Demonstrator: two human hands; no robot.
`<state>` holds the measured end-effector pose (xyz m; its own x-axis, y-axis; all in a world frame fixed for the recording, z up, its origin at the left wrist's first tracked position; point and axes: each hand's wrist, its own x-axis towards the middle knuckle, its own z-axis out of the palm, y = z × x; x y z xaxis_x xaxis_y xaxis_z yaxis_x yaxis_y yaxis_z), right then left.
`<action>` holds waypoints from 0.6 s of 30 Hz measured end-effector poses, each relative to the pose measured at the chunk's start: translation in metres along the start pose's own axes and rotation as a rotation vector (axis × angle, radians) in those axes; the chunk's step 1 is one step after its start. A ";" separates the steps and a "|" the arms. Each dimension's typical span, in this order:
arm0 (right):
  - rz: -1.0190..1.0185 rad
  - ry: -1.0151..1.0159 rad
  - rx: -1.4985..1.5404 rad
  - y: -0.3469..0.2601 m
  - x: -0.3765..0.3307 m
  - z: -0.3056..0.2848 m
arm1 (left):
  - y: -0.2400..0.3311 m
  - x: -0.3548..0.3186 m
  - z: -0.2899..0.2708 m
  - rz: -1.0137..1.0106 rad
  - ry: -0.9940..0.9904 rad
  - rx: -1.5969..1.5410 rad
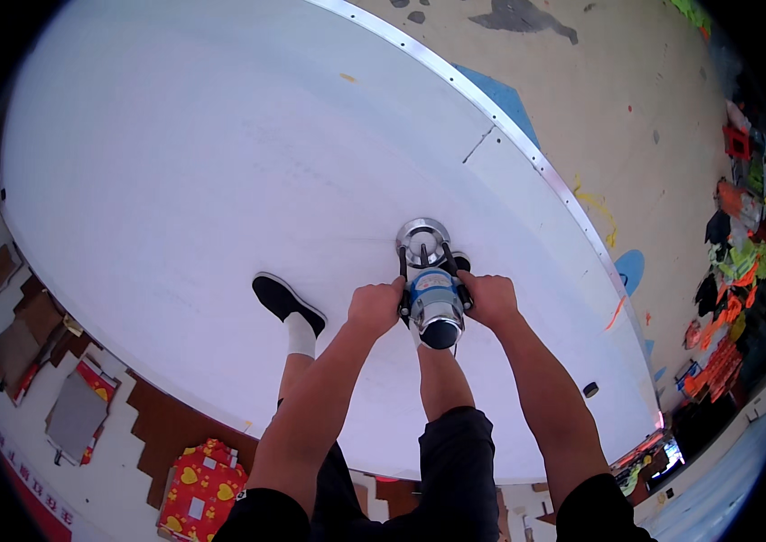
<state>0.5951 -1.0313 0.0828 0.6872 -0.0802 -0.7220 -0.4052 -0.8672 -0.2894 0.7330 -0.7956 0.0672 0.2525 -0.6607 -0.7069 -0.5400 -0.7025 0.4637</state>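
Note:
A two-handled chrome power tool (pixel 435 298) stands in front of me, with a blue band round its body and a dark end cap facing me. Its round, ring-shaped chrome base (pixel 422 242) is farther from me, joined to the body by dark rods. My left hand (pixel 377 307) is closed round the black handle on the left side, and my right hand (pixel 492 299) grips the right-side handle. Both arms reach straight down to it. Beneath it is a large white surface (pixel 175 190), on which my feet in black shoes also stand; the tool partly hides my right foot.
A metal strip (pixel 541 163) with screws edges the white surface. A small dark disc (pixel 590 389) lies right of my arm. Beyond the edge are a beige floor (pixel 645 117) and heaped colourful cloth (pixel 726 361). At lower left are a red patterned package (pixel 205 488) and brown boards (pixel 153 420).

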 end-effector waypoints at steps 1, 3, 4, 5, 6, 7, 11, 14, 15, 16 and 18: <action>-0.008 0.006 -0.004 0.003 0.001 0.001 | 0.002 0.001 0.001 -0.006 0.008 0.008; -0.023 0.011 -0.003 0.007 0.001 -0.001 | 0.004 0.001 0.004 -0.009 0.037 0.005; -0.027 0.011 0.003 0.008 0.002 -0.001 | 0.002 0.000 0.007 -0.004 0.057 -0.003; -0.030 0.012 0.007 0.006 0.002 -0.001 | 0.002 -0.001 0.008 0.002 0.079 -0.013; -0.030 0.014 0.013 0.004 0.001 -0.001 | 0.002 -0.004 0.009 -0.008 0.079 -0.019; -0.030 0.015 0.018 0.001 0.001 -0.002 | 0.002 -0.006 0.009 -0.018 0.080 -0.025; -0.051 0.016 0.000 0.005 0.006 -0.004 | 0.005 -0.004 0.006 -0.052 0.076 -0.020; -0.054 -0.010 0.001 0.004 0.005 -0.005 | 0.004 -0.005 0.010 -0.041 0.091 -0.026; -0.046 -0.020 0.005 0.006 0.005 -0.005 | 0.004 -0.005 0.012 -0.038 0.094 -0.031; -0.037 -0.030 0.008 0.007 0.005 -0.004 | 0.005 -0.004 0.014 -0.035 0.097 -0.035; -0.027 -0.052 0.009 0.005 0.003 -0.003 | 0.005 -0.006 0.018 -0.038 0.088 -0.035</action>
<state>0.5974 -1.0372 0.0812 0.6657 -0.0312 -0.7455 -0.3930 -0.8640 -0.3147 0.7146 -0.7910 0.0643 0.3424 -0.6533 -0.6753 -0.5007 -0.7350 0.4572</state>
